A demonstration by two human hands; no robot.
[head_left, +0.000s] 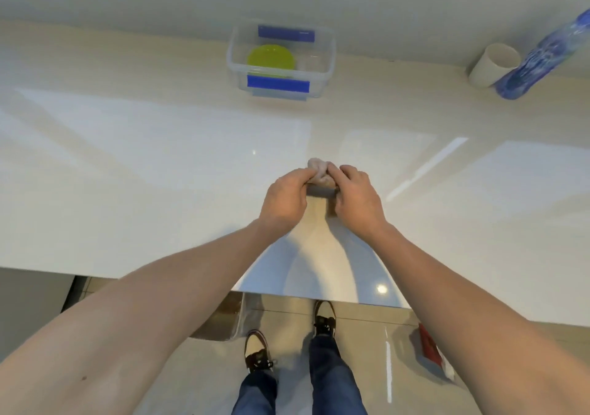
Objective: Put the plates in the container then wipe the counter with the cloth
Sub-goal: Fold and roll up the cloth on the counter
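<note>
— So, where am I in this? Plates first, then the wipe.

— Plates look done, I'd judge. A yellow-green plate lies inside the clear container at the back of the counter, against the wall, and I see no other plate out on the surface (whether more than one is stacked in there, I cannot tell).

— And the cloth?

— A small bunched cloth sits mid-counter, well apart from the container. My left hand pinches its near-left edge with curled fingers; my right hand pinches the right side the same way. Both are closed on the fabric, and the wad rests on the surface between them.

— So this is the start of wiping?

— That's my reading: gathering or opening the cloth. Next, I'd want it flattened enough to cover ground, then pressed down and swept across the glossy top.

— Anything in the way?

— A pale cup and a blue bottle stand at the far right, touching or nearly so. I'd steer strokes short of them.
</note>
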